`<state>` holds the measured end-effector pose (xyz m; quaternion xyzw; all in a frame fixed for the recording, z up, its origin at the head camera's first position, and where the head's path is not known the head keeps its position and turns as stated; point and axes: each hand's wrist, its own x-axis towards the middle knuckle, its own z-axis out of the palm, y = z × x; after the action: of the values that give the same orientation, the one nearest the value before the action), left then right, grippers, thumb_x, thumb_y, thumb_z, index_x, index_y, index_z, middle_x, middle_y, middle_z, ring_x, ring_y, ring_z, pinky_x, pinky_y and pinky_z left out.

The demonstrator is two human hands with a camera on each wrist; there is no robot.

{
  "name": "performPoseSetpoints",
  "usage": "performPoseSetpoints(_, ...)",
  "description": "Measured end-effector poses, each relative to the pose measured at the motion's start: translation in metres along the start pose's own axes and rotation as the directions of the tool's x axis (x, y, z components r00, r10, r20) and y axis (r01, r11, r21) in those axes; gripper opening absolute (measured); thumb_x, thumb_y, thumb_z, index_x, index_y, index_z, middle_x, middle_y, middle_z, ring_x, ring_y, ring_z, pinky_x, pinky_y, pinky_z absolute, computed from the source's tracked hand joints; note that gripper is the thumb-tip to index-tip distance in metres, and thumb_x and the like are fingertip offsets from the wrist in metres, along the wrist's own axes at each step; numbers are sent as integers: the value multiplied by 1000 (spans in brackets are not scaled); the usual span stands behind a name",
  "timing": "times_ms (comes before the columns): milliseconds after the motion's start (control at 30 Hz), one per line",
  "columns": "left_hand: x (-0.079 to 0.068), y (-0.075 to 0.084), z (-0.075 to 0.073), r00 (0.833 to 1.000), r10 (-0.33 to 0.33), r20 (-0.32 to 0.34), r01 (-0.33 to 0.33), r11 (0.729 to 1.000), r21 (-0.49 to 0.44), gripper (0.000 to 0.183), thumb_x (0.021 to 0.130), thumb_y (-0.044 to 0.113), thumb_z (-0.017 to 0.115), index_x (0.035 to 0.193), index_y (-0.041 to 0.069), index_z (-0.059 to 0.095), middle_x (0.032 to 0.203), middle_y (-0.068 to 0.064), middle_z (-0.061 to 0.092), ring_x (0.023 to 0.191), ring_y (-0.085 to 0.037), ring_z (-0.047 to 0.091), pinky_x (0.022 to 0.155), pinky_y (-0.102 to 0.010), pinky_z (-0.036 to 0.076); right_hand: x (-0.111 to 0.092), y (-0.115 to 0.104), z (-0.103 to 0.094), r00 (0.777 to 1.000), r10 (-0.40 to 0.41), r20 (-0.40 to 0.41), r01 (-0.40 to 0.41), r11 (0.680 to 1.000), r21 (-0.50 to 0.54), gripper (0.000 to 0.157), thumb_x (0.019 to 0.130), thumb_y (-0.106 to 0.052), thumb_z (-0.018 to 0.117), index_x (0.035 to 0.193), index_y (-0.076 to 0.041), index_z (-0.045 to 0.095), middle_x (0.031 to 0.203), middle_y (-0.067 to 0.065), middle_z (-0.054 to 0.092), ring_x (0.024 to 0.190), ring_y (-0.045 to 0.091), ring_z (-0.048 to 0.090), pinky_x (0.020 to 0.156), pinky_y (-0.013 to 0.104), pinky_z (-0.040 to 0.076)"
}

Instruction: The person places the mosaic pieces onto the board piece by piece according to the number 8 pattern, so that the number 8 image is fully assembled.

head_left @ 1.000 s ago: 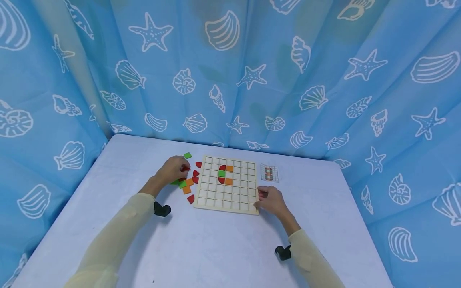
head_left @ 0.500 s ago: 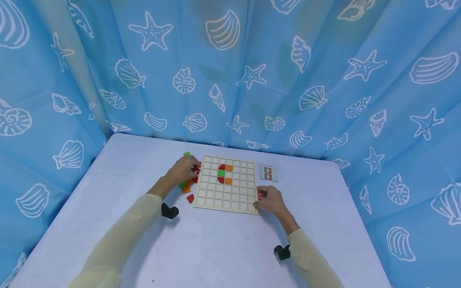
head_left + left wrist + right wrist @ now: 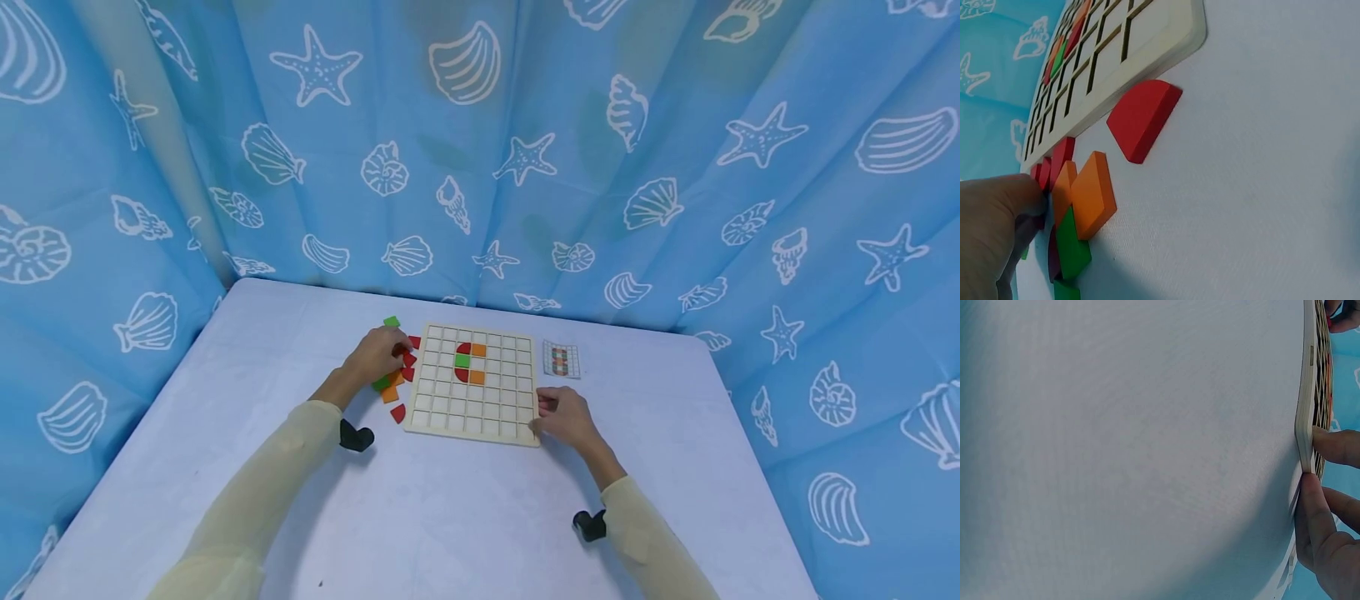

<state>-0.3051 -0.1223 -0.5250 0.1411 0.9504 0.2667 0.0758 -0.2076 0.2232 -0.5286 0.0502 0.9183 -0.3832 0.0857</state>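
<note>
In the head view, my left hand (image 3: 378,354) is over loose tiles left of the wooden grid board (image 3: 438,421). Its thumb and fingers pinch a red tile, largely hidden; the left wrist view shows dark red (image 3: 1039,222) beneath the thumb. Red quarter-circle tiles (image 3: 408,359) lie between this hand and the board, with orange tiles (image 3: 1093,195) and green tiles (image 3: 1074,245) by the wrist. My right hand (image 3: 564,414) grips the board's near right corner, thumb on top, other fingers at its side. Two red tiles, a green tile (image 3: 462,361) and two orange tiles sit in the grid.
A small pattern card (image 3: 561,360) with a printed coloured figure lies right of the board. One red quarter-circle tile (image 3: 398,413) lies apart near the board's near left corner. A green tile (image 3: 392,322) is beyond the left hand. A blue shell-print curtain (image 3: 480,167) surrounds the white table (image 3: 420,517).
My left hand has moved right toward the board, over the red tiles, then drawn back slightly, uncovering some of them. The right hand stays at the board's corner. Tiles in the grid are unchanged.
</note>
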Motion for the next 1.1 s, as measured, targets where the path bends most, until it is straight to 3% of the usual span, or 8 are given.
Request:
performPoseSetpoints(733, -6, 2, -2, 996, -64, -66, 54, 990, -131, 31, 88, 9, 70, 119, 6, 65, 112, -10, 58, 101, -24, 53, 84, -34, 54, -2, 0, 1, 1000, -3, -8, 3, 1000, -5, 62, 73, -6, 80, 131, 1, 58, 111, 10, 60, 96, 21, 56, 82, 32, 51)
performPoseSetpoints(967, -3, 18, 1, 994, 26, -109, -37, 994, -98, 29, 88, 12, 71, 116, 6, 67, 115, -8, 60, 99, -23, 54, 88, -34, 53, -2, -2, 0, 1000, -9, -8, 9, 1000, 0, 63, 72, -4, 80, 131, 2, 58, 109, 10, 61, 95, 22, 57, 82, 32, 51)
performPoseSetpoints(1100, -1, 31, 7, 992, 80, -98, -89, 992, -90, 30, 90, 15, 70, 118, 7, 66, 116, -8, 60, 98, -22, 54, 90, -34, 51, -1, -3, 0, 1000, -2, -8, 2, 1000, -5, 63, 73, -5, 79, 131, 1, 57, 109, 10, 60, 96, 22, 57, 83, 32, 51)
